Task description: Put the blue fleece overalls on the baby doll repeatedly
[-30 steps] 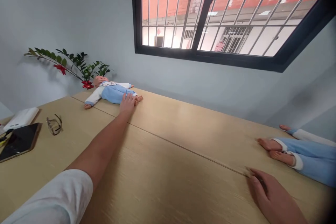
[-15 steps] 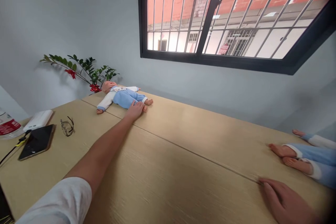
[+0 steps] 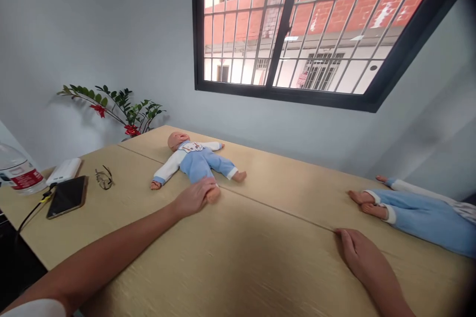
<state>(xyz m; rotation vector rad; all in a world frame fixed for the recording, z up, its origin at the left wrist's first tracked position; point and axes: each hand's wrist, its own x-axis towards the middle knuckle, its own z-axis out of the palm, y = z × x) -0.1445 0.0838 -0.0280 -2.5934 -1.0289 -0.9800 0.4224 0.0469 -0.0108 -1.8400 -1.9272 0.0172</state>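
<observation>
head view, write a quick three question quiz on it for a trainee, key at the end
1. Which part of the left doll does the left hand grip? A head; B leg; C arm
2. True or false: the right hand is apart from the right doll.
3. Fill in: the ribbons on the plant are ____ in colour.

Key: 1 B; 2 true; 3 red

An indoor room, office or home unclear: grey wall (image 3: 141,34), barred window (image 3: 280,47), leafy plant (image 3: 124,106), wooden table (image 3: 267,262), phone (image 3: 68,197), glasses (image 3: 104,178).
</observation>
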